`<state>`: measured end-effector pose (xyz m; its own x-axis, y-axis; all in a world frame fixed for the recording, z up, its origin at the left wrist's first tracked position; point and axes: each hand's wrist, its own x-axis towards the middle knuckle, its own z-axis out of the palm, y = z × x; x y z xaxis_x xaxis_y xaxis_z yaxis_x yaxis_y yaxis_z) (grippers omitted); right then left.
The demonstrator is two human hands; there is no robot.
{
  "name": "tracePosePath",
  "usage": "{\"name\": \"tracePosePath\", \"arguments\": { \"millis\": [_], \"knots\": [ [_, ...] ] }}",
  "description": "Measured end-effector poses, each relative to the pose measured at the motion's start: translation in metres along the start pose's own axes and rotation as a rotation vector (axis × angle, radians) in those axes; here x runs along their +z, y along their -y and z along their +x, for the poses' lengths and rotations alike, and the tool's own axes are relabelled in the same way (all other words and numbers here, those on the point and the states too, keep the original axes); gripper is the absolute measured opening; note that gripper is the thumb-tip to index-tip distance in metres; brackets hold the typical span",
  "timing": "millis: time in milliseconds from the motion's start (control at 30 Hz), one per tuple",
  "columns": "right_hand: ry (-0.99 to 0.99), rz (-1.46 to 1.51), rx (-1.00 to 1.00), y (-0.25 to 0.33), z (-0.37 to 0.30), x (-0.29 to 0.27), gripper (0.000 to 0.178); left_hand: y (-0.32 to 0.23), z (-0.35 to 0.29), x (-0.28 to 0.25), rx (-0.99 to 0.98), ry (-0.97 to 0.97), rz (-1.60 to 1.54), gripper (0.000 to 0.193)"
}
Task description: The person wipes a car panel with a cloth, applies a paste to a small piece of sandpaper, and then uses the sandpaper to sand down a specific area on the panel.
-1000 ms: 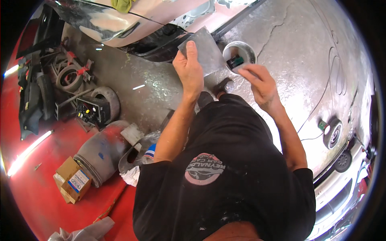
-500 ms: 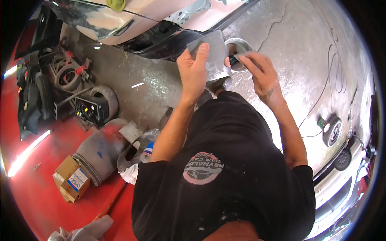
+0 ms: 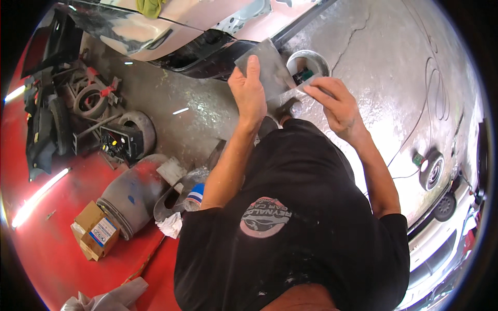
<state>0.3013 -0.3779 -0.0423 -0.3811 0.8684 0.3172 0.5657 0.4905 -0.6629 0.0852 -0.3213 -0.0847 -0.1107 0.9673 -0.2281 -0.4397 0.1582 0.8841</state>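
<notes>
A flat, smooth grey plate (image 3: pixel 274 70) is gripped by my left hand (image 3: pixel 248 96), thumb lying over its upper face and fingers beneath. My right hand (image 3: pixel 338 106) pinches a thin, flat, pale scraper (image 3: pixel 309 82) between thumb and fingers. That scraper meets or overlaps the plate's right corner; whether they touch I cannot tell. Just beyond both hands, a round metal bucket (image 3: pixel 327 62) stands on the floor with something dark and green inside, partly hidden by the plate and scraper.
Ahead is a car body (image 3: pixel 192 39) with sanded patches and a yellow-green cloth (image 3: pixel 150 7) on it. To my left, a red panel (image 3: pixel 46 249) carries a cardboard box (image 3: pixel 94 230) and a grey drum-like part (image 3: pixel 132 194). A wheel (image 3: pixel 432 170) and cable (image 3: pixel 426 98) lie right.
The plate has shifted slightly left and turned a little counterclockwise. My right hand has brought the scraper from above the bucket down to the plate's right corner.
</notes>
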Motion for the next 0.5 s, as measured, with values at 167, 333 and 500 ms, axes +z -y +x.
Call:
{"name": "tracePosePath", "arguments": {
  "millis": [167,333,500],
  "knots": [
    [-0.007,-0.069,-0.084,0.006,0.004,0.014,0.058,0.003,-0.015,0.008,-0.448,-0.012,-0.195,0.033],
    [0.066,-0.202,-0.002,-0.012,-0.011,0.002,0.055,-0.012,-0.021,0.012,-0.341,0.009,-0.219,0.034],
    [-0.023,-0.286,-0.054,0.003,0.022,-0.011,0.053,-0.018,-0.02,0.021,-0.104,0.171,0.066,0.024]
  ]
}}
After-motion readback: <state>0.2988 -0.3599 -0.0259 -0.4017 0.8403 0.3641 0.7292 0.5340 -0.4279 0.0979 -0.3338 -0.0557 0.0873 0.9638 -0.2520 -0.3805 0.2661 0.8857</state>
